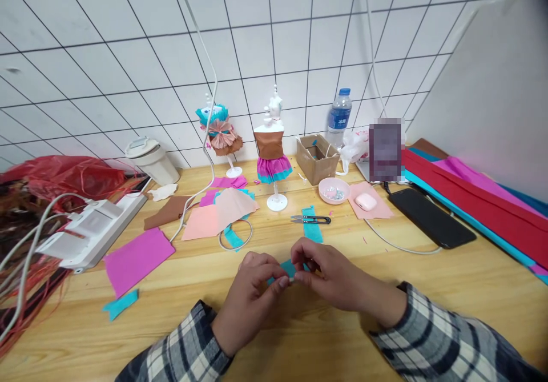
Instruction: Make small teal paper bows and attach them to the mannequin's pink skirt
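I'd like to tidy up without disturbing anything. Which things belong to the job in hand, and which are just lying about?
Likely the job:
teal piece, between left hand and right hand
snips
dress forms
magenta sheet

Probably just lying about:
bottle
lidded cup
power strip

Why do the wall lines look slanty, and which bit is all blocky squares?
Head view: black lines on the white tiled wall fan outward toward the top, probably from camera tilt and a wide lens; head view: the upright dark rectangular screen is pixelated.
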Available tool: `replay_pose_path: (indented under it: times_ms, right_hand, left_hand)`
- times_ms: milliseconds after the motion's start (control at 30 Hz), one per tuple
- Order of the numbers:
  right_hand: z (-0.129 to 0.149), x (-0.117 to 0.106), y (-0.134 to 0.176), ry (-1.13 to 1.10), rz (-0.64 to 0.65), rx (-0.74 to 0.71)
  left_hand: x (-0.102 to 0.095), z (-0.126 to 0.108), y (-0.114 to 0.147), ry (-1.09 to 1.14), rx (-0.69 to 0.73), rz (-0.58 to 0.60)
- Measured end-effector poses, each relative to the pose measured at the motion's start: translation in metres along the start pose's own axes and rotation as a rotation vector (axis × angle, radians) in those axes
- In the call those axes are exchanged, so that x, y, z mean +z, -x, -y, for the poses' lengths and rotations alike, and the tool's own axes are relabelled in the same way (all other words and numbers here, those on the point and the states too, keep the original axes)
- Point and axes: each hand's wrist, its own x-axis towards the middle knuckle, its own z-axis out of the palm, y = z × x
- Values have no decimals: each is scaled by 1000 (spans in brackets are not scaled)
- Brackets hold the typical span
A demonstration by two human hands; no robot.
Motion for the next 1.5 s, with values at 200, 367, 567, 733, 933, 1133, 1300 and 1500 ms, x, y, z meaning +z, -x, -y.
replay_pose_path:
  times_ms: [200, 367, 567, 733, 933, 1133, 1300, 1500]
  right_hand:
    - [1, 7, 4, 329, -390, -214]
    - [9, 15, 8, 502, -332, -298]
    - [7, 15, 10, 418, -453, -292]
    - [9, 19, 5, 100, -433, -69]
    - [10, 22, 0, -27, -409, 67]
    - [5, 16, 8, 187, -353, -199]
    - [5, 17, 7, 211, -391, -177]
    - [10, 25, 2, -104, -391, 88]
  left_hand:
    - [5, 6, -8, 240, -113, -172]
    - [15, 2, -5, 480, -68, -193]
    - [16, 1, 3, 496, -12, -130]
    - [16, 1, 3, 241, 21, -156]
    - [17, 1, -1, 58, 14, -200]
    - [14, -2, 1, 2, 73, -195]
    - [14, -6, 3, -141, 160, -198]
    - [13, -5, 2, -177, 168, -287]
